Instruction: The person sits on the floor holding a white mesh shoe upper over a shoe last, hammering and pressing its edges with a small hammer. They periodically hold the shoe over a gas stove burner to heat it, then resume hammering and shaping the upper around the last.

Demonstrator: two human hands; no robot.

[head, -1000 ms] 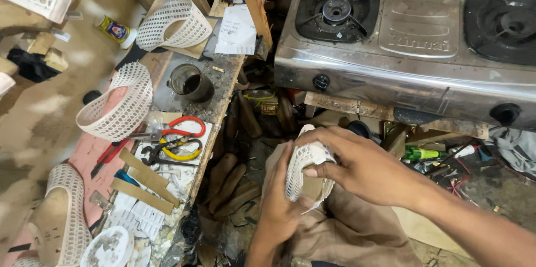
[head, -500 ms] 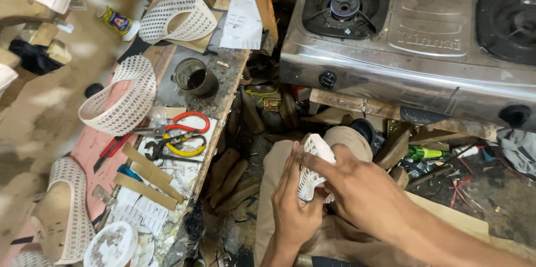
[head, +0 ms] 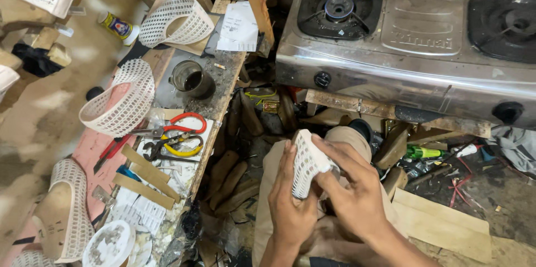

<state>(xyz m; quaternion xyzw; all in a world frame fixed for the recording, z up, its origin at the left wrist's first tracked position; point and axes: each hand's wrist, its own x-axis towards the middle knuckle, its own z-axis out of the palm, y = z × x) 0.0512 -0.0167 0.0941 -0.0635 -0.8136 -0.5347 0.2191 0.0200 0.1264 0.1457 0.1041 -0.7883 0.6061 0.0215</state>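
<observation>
- Both hands close on one white mesh piece (head: 306, 162) over the lap, near centre: the left hand (head: 290, 203) cups it from below and behind, thumb up along its left edge, apparently to steady it.
- Right hand (head: 352, 189) wraps over the piece's right side, fingers (head: 326, 149) pressing across its top, seemingly bending or shaping the mesh against the other palm.
- Holding it low and close keeps it in plain view and above the knees, clear of the clutter around.
- Scissors (head: 178, 127) with red handles and pliers (head: 176, 147) with yellow grips lie on the bench (head: 223, 85) at left, within easy reach.
- More white mesh uppers (head: 120, 99) sit along the bench's left side, apparently laid out as like pieces.
- A dark tin cup (head: 190, 79) stands open farther along the bench.
- A small yellow bottle (head: 118, 27) with a blue-and-red label lies on its side at far left.
- A white printed paper sheet (head: 239, 27) lies flat at the bench's far end.
- A steel two-burner stove (head: 424, 32) fills the far right.
- A green bottle (head: 421, 152) lies among scraps beneath the stove.
</observation>
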